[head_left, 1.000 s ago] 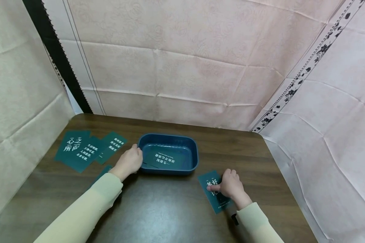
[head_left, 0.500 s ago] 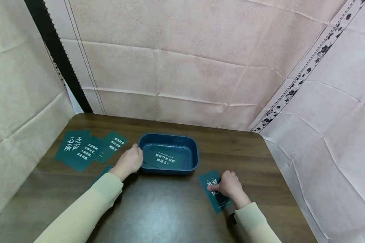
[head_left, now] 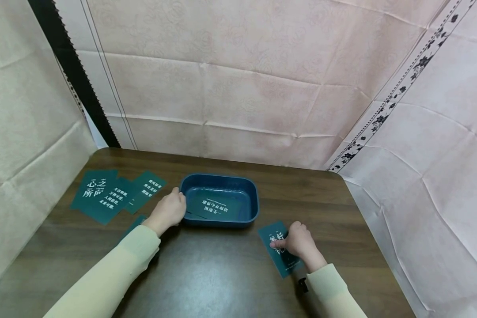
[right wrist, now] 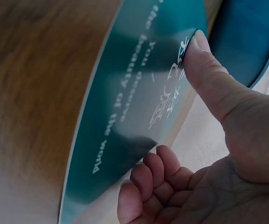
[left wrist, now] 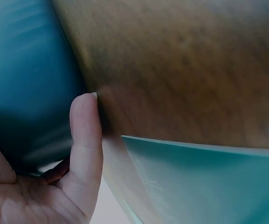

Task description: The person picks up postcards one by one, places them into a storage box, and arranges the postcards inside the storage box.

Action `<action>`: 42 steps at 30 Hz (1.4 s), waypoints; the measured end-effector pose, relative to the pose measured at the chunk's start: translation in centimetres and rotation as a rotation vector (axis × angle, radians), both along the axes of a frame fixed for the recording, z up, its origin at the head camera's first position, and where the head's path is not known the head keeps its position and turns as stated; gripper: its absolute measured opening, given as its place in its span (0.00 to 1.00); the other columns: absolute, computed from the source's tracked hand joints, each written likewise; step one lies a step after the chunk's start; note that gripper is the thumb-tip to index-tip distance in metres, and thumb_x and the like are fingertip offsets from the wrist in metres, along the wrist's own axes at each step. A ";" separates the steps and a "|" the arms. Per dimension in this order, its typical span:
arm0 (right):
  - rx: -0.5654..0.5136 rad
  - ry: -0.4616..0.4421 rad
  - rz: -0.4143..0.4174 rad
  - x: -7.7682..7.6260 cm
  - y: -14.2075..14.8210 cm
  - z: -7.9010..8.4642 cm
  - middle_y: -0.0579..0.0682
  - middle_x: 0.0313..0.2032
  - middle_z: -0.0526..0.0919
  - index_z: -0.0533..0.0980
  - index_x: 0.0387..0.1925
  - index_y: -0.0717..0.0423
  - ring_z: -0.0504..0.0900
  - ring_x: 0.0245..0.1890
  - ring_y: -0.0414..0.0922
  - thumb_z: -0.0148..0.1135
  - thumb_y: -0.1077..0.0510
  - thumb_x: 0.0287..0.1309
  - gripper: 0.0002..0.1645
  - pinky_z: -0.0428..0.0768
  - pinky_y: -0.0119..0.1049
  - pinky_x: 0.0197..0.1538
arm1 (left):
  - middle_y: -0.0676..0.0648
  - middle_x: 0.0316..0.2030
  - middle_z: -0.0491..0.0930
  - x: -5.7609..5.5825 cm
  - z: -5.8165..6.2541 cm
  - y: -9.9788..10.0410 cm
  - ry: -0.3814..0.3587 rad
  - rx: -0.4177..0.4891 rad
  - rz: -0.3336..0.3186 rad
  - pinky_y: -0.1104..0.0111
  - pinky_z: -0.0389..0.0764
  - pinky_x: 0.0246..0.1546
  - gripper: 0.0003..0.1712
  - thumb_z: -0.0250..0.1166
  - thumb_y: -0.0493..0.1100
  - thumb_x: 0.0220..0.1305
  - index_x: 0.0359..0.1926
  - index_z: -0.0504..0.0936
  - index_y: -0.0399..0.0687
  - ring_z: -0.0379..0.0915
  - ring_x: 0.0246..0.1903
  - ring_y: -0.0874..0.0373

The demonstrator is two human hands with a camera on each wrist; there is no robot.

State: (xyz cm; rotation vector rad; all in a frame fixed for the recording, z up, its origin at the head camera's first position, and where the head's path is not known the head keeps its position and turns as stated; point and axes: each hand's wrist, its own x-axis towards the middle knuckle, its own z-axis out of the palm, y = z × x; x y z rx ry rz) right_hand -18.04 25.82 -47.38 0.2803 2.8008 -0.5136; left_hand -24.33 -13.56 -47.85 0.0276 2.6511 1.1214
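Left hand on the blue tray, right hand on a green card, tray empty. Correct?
Not quite. The blue tray isn't empty: the head view shows a printed card inside. Left hand on the tray, right hand on a green card: correct.

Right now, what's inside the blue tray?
A green card with white lettering lies in the blue tray; whatever is directly beneath that card is covered, so I can't tell.

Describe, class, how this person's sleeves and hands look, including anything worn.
Both long sleeves are pale yellow, ending in slightly greener cuffs. The left hand and right hand wear no gloves. A small black item shows beside the right cuff in the head view; I cannot tell what it is.
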 end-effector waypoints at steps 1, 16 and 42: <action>-0.005 -0.005 -0.005 0.0 0.0 0.0 0.65 0.41 0.75 0.67 0.54 0.76 0.74 0.38 0.57 0.81 0.34 0.38 0.59 0.79 0.56 0.49 | 0.38 0.36 0.76 0.0 0.0 0.0 0.000 0.000 0.000 0.62 0.79 0.29 0.37 0.29 0.50 0.80 0.77 0.40 0.27 0.78 0.19 0.52; -0.049 -0.035 -0.002 0.2 0.1 0.2 0.64 0.43 0.74 0.67 0.55 0.72 0.74 0.41 0.56 0.80 0.35 0.41 0.55 0.78 0.57 0.50 | 0.39 0.32 0.76 0.0 0.1 0.1 -0.008 -0.002 -0.001 0.62 0.78 0.28 0.37 0.28 0.51 0.80 0.77 0.39 0.28 0.77 0.19 0.52; -0.214 0.056 0.138 0.0 1.9 1.3 0.52 0.34 0.77 0.76 0.41 0.64 0.76 0.34 0.46 0.51 0.63 0.74 0.09 0.77 0.43 0.39 | 0.40 0.30 0.77 0.1 0.3 0.1 0.001 -0.020 -0.002 0.62 0.78 0.30 0.37 0.28 0.50 0.80 0.77 0.40 0.27 0.78 0.18 0.53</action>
